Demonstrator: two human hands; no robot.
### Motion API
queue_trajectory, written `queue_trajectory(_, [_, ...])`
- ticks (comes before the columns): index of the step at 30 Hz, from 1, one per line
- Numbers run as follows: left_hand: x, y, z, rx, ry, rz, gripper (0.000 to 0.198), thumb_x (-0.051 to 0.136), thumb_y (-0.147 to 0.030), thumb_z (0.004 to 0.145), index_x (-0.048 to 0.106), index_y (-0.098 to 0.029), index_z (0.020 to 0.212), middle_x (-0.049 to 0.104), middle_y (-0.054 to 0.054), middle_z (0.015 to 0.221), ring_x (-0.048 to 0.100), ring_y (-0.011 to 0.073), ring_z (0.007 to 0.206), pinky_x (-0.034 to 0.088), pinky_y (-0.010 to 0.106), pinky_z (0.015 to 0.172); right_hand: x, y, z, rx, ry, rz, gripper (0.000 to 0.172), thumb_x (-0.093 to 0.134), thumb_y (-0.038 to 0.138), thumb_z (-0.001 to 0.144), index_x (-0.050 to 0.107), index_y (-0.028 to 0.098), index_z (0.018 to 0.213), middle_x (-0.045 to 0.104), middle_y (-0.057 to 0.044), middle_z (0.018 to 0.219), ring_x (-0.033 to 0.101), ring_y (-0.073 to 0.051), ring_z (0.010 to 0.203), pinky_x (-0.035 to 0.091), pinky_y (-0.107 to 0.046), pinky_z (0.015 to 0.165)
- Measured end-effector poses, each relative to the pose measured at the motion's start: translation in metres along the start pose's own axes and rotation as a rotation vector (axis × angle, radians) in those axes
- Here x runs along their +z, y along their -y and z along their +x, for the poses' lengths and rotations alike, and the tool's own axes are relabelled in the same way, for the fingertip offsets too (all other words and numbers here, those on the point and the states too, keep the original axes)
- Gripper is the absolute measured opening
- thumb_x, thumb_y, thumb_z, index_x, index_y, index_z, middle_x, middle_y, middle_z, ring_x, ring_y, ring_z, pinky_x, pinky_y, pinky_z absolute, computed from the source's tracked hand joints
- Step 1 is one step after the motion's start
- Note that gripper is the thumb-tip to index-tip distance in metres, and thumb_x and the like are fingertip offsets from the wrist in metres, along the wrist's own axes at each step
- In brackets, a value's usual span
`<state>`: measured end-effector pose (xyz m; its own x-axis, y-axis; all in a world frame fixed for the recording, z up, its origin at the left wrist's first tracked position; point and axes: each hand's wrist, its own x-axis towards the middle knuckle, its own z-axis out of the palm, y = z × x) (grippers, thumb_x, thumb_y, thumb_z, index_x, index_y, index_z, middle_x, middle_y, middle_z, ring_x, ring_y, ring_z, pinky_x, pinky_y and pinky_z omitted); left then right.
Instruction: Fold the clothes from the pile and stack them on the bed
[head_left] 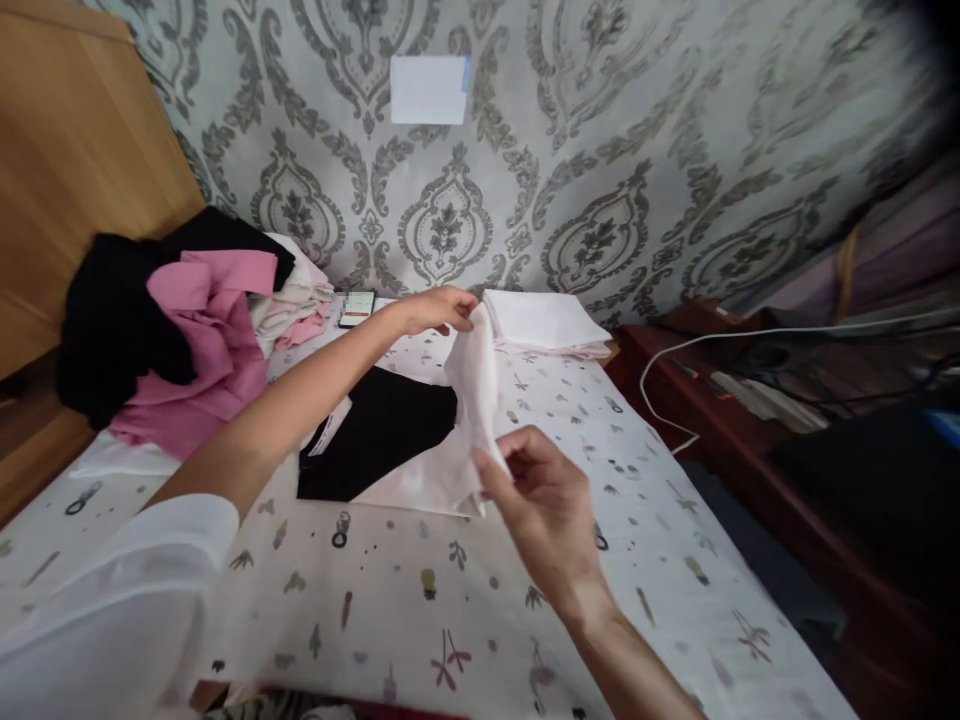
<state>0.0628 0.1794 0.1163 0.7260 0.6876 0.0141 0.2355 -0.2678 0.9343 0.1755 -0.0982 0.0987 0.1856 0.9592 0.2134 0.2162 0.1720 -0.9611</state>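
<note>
A black-and-white garment (397, 425) lies partly folded on the patterned bed sheet (405, 600). Its white right-hand edge is raised off the sheet, held at two places. At the far end of that edge, my left hand (441, 308) pinches the white cloth between thumb and fingers. My right hand (547, 505) grips the near end, its thumb on top and the fingers curled beneath. A white strip with small dark marks shows at the left side of the black part. Just beyond my left hand sits a stack of folded white cloth (547, 320), with a pale pink layer beneath.
A heap of pink and black clothes (214, 330) fills the left side by a wooden panel (82, 110). A phone (357, 309) lies near the wall. On the right stands a dark red table (720, 430) with a white cable (645, 375). A white card (430, 90) is on the wallpaper.
</note>
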Motion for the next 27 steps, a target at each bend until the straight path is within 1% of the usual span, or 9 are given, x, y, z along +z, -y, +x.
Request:
queue_trajectory(5, [-0.042,0.046,-0.075,-0.023,-0.122,-0.221,0.024,0.064,-0.009,0.06,0.06,-0.017,0.082,0.066,0.0,0.081,0.061,0.0119,0.071,0.043,0.021,0.062,0.083,-0.005,0.007,-0.115,0.308,-0.18,0.021,0.056,0.026,0.084,0.042,0.023,0.067,0.043,0.006,0.061,0.039,-0.011,0.056,0.032,-0.023,0.051])
queue_trajectory(8, [-0.052,0.083,-0.11,-0.151,-0.206,-0.256,0.021,0.061,-0.01,0.058,0.06,-0.017,0.077,0.06,-0.003,0.067,0.054,0.009,0.056,0.04,0.018,0.053,0.123,-0.025,0.011,-0.157,0.467,-0.357,0.021,0.054,0.015,0.078,0.038,0.023,0.067,0.041,0.006,0.062,0.037,-0.011,0.057,0.03,-0.023,0.054])
queue_trajectory(10, [-0.054,0.102,-0.124,-0.215,-0.233,-0.253,0.021,0.059,-0.008,0.056,0.061,-0.017,0.075,0.054,-0.005,0.059,0.046,0.0068,0.047,0.032,0.017,0.045,0.14,-0.035,0.012,-0.162,0.545,-0.492,0.022,0.054,0.01,0.075,0.038,0.023,0.068,0.042,0.007,0.063,0.037,-0.011,0.057,0.028,-0.024,0.055])
queue_trajectory(13, [-0.054,0.118,-0.131,-0.226,-0.245,-0.264,0.023,0.058,-0.007,0.055,0.063,-0.017,0.076,0.053,-0.005,0.056,0.045,0.0065,0.044,0.029,0.016,0.041,0.151,-0.041,0.013,-0.139,0.614,-0.618,0.02,0.055,0.008,0.076,0.042,0.022,0.071,0.045,0.006,0.065,0.038,-0.011,0.058,0.026,-0.024,0.057])
queue_trajectory(16, [-0.056,0.12,-0.131,-0.286,-0.261,-0.327,0.018,0.061,-0.011,0.061,0.064,-0.016,0.078,0.059,-0.002,0.061,0.054,0.0096,0.05,0.04,0.018,0.046,0.152,-0.038,0.013,-0.119,0.652,-0.666,0.019,0.056,0.008,0.079,0.045,0.022,0.073,0.046,0.005,0.067,0.039,-0.012,0.06,0.026,-0.025,0.058])
queue_trajectory(18, [-0.056,0.117,-0.132,-0.341,-0.276,-0.403,0.011,0.064,-0.019,0.069,0.065,-0.016,0.08,0.062,0.001,0.065,0.059,0.0119,0.055,0.047,0.021,0.051,0.152,-0.035,0.014,-0.128,0.663,-0.685,0.017,0.056,0.008,0.08,0.047,0.021,0.074,0.048,0.005,0.068,0.039,-0.012,0.06,0.026,-0.025,0.059])
queue_trajectory(22, [-0.057,0.11,-0.139,-0.292,-0.271,-0.436,0.025,0.071,-0.038,0.077,0.063,-0.015,0.084,0.062,0.001,0.071,0.059,0.0127,0.059,0.049,0.023,0.052,0.153,-0.029,0.016,-0.141,0.675,-0.697,0.015,0.055,0.008,0.081,0.049,0.021,0.076,0.051,0.004,0.07,0.04,-0.012,0.061,0.026,-0.025,0.058])
queue_trajectory(24, [-0.057,0.108,-0.143,-0.252,-0.31,-0.356,0.025,0.077,-0.031,0.072,0.062,-0.016,0.084,0.057,-0.002,0.066,0.056,0.0105,0.055,0.044,0.02,0.05,0.155,-0.026,0.017,-0.157,0.675,-0.692,0.014,0.055,0.008,0.081,0.05,0.021,0.077,0.053,0.004,0.071,0.042,-0.013,0.061,0.027,-0.025,0.059])
queue_trajectory(27, [-0.057,0.109,-0.149,-0.264,-0.409,-0.253,0.022,0.075,-0.016,0.068,0.062,-0.018,0.086,0.05,-0.006,0.062,0.049,0.0083,0.051,0.037,0.018,0.047,0.162,-0.025,0.016,-0.212,0.683,-0.694,0.011,0.055,0.011,0.083,0.053,0.021,0.081,0.058,0.002,0.074,0.047,-0.013,0.063,0.029,-0.026,0.059])
